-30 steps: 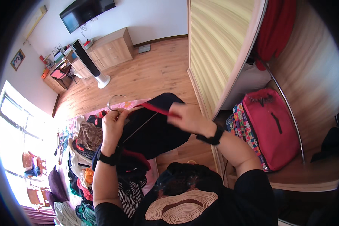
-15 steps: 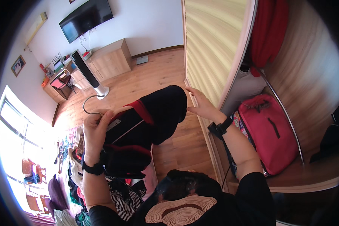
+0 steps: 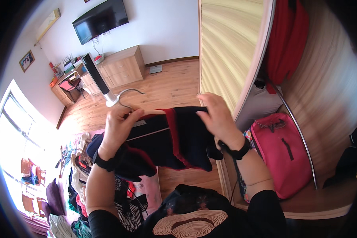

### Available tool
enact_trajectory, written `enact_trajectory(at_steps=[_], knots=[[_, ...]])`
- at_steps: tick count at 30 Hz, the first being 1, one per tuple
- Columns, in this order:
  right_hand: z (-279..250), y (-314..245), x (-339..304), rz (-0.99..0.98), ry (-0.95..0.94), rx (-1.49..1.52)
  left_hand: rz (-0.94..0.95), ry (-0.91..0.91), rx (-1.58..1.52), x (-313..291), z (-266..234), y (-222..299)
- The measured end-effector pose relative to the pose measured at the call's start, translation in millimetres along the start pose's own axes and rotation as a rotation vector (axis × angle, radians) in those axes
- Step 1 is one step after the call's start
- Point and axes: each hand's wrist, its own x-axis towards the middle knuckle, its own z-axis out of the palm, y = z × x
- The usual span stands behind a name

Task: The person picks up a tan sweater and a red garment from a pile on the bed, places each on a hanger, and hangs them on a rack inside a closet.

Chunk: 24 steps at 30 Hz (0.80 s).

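**Inspector:** Your left hand [image 3: 121, 127] is closed around the neck of a wire hanger [image 3: 127, 97]; its hook stands up above your knuckles. The fingers are curled tight on the hanger and on the dark garment [image 3: 166, 139] draped over it.

**Operator:** And my right?

**Inspector:** Your right hand [image 3: 218, 119] lies over the top right edge of that garment; fingers pressed down onto the cloth, thumb side tucked under; it pinches the fabric near the red trim. You hold the garment at chest height between both hands, in front of you; one part hangs below your left wrist, another below your right.

**Operator:** What surrounds it?

**Inspector:** A black band sits on each of your wrists. To your right stands an open wardrobe [image 3: 325, 99]; a red garment [image 3: 285, 39] hangs inside from above; a pink backpack [image 3: 283, 152] rests on its floor, just beside your right forearm. To your lower left lies a heap of mixed clothes [image 3: 75, 186]. Across the wooden floor [image 3: 166, 83] stand a low cabinet [image 3: 123, 65] and a wall screen [image 3: 101, 20], well apart from you.
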Motion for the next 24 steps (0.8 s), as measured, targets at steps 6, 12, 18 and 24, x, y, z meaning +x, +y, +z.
enact_trajectory(at_steps=[6,12,18,24], knots=[[22,-49,9,-0.1,0.008,-0.018,0.118,-0.138,0.026,18,43,26],[25,-22,6,-0.12,0.205,0.093,0.084,-0.22,0.0,20,39,47],[-3,5,8,-0.14,0.212,-0.029,-0.052,-0.224,-0.017,-3,1,1],[-28,23,24,-0.071,0.25,-0.126,-0.032,-0.302,0.089,-25,-6,-42]])
